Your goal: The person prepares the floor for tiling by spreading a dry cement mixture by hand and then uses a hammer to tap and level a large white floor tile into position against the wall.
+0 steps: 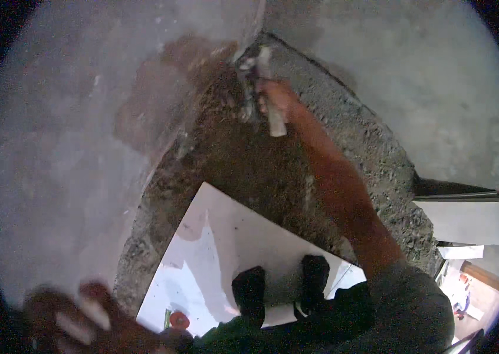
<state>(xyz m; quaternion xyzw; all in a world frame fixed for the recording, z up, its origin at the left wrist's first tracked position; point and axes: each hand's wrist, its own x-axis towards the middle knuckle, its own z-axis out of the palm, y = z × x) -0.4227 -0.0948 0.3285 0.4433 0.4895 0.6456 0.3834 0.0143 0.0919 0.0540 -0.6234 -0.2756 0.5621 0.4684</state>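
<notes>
My right hand (278, 97) reaches into the far corner, its fingers wrapped around a pale, bar-shaped tool (277, 127). Motion blur smears the tool, so its exact kind is unclear. Grey and dark clumps lie beside it where the walls meet. Below the hand spreads rough brown mortar or soil (243, 153). My left hand (78, 321) is at the lower left, blurred and close to the camera, with its fingers apart and nothing visible in them. Nearer to me lies a glossy white tile (226, 221), one corner pointing toward the brown bed.
My dark shoes (249, 292) are on the tile, near a red round object (179, 320). Grey plastered walls (66, 147) rise on both sides. Gritty rubble (379, 171) runs along the right wall. White panels (468, 221) lie at the right.
</notes>
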